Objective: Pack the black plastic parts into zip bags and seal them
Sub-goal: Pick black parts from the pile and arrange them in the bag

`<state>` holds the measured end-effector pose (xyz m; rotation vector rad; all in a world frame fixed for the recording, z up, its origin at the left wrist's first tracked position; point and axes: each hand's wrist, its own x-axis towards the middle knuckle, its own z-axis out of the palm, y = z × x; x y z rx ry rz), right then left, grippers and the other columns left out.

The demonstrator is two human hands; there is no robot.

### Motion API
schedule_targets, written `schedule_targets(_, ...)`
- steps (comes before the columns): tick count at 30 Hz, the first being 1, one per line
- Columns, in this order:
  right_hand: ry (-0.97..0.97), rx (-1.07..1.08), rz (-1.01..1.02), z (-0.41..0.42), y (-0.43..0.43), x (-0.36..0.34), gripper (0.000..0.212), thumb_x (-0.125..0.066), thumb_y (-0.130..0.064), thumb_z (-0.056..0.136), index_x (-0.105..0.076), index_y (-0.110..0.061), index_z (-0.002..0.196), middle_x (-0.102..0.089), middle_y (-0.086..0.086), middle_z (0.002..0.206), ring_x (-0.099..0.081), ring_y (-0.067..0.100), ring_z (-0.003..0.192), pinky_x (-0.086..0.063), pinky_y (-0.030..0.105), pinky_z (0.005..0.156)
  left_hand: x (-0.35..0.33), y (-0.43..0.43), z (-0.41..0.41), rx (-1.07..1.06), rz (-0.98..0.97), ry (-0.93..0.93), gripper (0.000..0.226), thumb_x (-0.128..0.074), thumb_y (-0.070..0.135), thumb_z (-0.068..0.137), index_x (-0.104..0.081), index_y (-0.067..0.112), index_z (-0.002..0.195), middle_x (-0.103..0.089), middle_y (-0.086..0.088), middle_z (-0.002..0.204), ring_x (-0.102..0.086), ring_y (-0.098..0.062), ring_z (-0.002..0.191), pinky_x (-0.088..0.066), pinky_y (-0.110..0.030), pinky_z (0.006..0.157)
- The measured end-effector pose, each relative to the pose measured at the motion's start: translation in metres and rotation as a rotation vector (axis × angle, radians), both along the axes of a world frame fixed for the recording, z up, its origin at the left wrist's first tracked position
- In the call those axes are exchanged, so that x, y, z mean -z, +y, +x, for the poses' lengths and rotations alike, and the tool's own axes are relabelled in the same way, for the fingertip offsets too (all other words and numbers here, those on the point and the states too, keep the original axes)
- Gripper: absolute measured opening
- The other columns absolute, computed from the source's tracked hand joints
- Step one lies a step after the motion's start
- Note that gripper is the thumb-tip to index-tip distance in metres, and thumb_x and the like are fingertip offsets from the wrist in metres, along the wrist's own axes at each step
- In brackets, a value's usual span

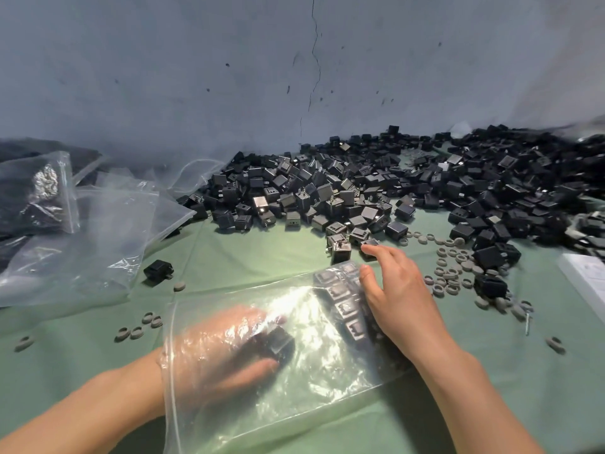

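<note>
Left hand point(226, 348) inside clear plastic zip bag point(327, 388) pinches black boxy plastic part point(278, 340), right hand point(396, 290) spread outside: filling step; next, seat it in row.

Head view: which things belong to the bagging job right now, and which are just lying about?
Job: zip bag; left hand inside it, pinching a black part; packed row of parts; right hand at the pile of black parts; spare bags.
Lying about: grey rings; white sheet, right edge.
</note>
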<state>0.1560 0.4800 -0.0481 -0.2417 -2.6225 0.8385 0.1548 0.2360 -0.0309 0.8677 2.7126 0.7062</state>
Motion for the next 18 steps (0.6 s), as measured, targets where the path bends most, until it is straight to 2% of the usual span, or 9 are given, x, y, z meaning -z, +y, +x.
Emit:
schedule_targets(2, 0.001, 0.049, -0.007, 0.000, 0.003, 0.000, 0.042, -0.040, -0.032, 0.104, -0.044, -0.025, 0.145, -0.044, -0.005, 0.147, -0.034, 0.011, 0.137, -0.028, 0.032, 0.113, -0.002, 0.004, 0.004, 0.131, 0.090, -0.195, 0.045, -0.056, 0.008, 0.099, -0.039, 0.022, 0.138, -0.058, -0.005, 0.119, -0.059, -0.003, 0.104, -0.048, -0.019, 0.094)
schedule_targets(3, 0.007, 0.069, -0.015, 0.000, 0.004, 0.000, 0.042, -0.040, -0.031, 0.104, -0.045, -0.025, 0.145, -0.044, -0.004, 0.146, -0.035, 0.012, 0.136, -0.029, 0.033, 0.113, -0.003, 0.006, 0.003, 0.189, 0.090, -0.243, 0.046, -0.057, 0.005, 0.098, -0.038, 0.021, 0.138, -0.059, -0.008, 0.119, -0.059, -0.008, 0.105, -0.049, -0.025, 0.098)
schedule_targets(7, 0.040, 0.125, -0.050, -0.001, 0.008, -0.001, 0.037, -0.041, -0.030, 0.103, -0.048, -0.029, 0.139, -0.048, -0.006, 0.141, -0.036, 0.010, 0.131, -0.030, 0.031, 0.109, -0.006, 0.003, -0.011, 0.252, 0.176, -0.323, 0.048, -0.044, -0.006, 0.100, -0.034, 0.012, 0.144, -0.061, -0.011, 0.123, -0.057, -0.005, 0.117, -0.043, -0.012, 0.099)
schedule_targets(8, 0.041, 0.136, -0.057, -0.002, 0.010, -0.001, 0.036, -0.041, -0.029, 0.103, -0.048, -0.030, 0.138, -0.048, -0.006, 0.140, -0.037, 0.010, 0.130, -0.031, 0.031, 0.107, -0.006, 0.005, -0.008, 0.216, 0.203, -0.352, 0.040, -0.044, -0.004, 0.101, -0.045, 0.011, 0.138, -0.064, -0.008, 0.117, -0.060, -0.006, 0.112, -0.045, -0.011, 0.095)
schedule_targets(10, 0.034, 0.149, -0.071, -0.003, 0.012, -0.001, 0.036, -0.040, -0.029, 0.102, -0.049, -0.030, 0.137, -0.049, -0.006, 0.139, -0.037, 0.011, 0.129, -0.032, 0.031, 0.105, 0.003, 0.011, 0.002, 0.128, 0.225, -0.323, 0.017, -0.050, 0.014, 0.103, -0.063, 0.020, 0.113, -0.070, 0.004, 0.099, -0.063, -0.003, 0.084, -0.047, -0.008, 0.075)
schedule_targets(12, 0.034, 0.160, -0.088, -0.004, 0.013, -0.002, 0.037, -0.040, -0.029, 0.102, -0.050, -0.028, 0.137, -0.049, -0.005, 0.139, -0.038, 0.013, 0.130, -0.032, 0.032, 0.104, 0.004, 0.017, 0.009, 0.088, 0.210, -0.244, 0.006, -0.055, 0.024, 0.100, -0.061, 0.023, 0.099, -0.066, 0.022, 0.081, -0.055, 0.007, 0.062, -0.042, -0.007, 0.055)
schedule_targets(13, 0.038, 0.164, -0.094, -0.004, 0.013, -0.003, 0.037, -0.041, -0.029, 0.102, -0.050, -0.028, 0.137, -0.049, -0.004, 0.139, -0.038, 0.014, 0.130, -0.032, 0.033, 0.105, 0.006, 0.018, 0.008, 0.095, 0.221, -0.223, 0.003, -0.056, 0.020, 0.100, -0.057, 0.022, 0.101, -0.064, 0.018, 0.075, -0.054, 0.009, 0.059, -0.041, -0.007, 0.053)
schedule_targets(15, 0.047, 0.171, -0.100, -0.003, 0.013, -0.004, 0.037, -0.041, -0.029, 0.101, -0.051, -0.027, 0.137, -0.049, -0.004, 0.139, -0.039, 0.015, 0.130, -0.032, 0.033, 0.106, 0.002, 0.023, 0.002, 0.199, 0.243, -0.180, 0.023, -0.056, 0.011, 0.100, -0.053, 0.021, 0.120, -0.054, 0.005, 0.066, -0.052, 0.008, 0.060, -0.042, -0.009, 0.057)
schedule_targets(18, 0.054, 0.179, -0.100, -0.002, 0.013, -0.005, 0.037, -0.041, -0.029, 0.101, -0.051, -0.027, 0.137, -0.050, -0.003, 0.139, -0.038, 0.016, 0.131, -0.032, 0.035, 0.109, -0.004, 0.026, -0.009, 0.320, 0.127, -0.062, 0.038, -0.058, 0.009, 0.098, -0.053, 0.020, 0.134, -0.049, 0.013, 0.088, -0.050, 0.009, 0.076, -0.044, -0.012, 0.072)
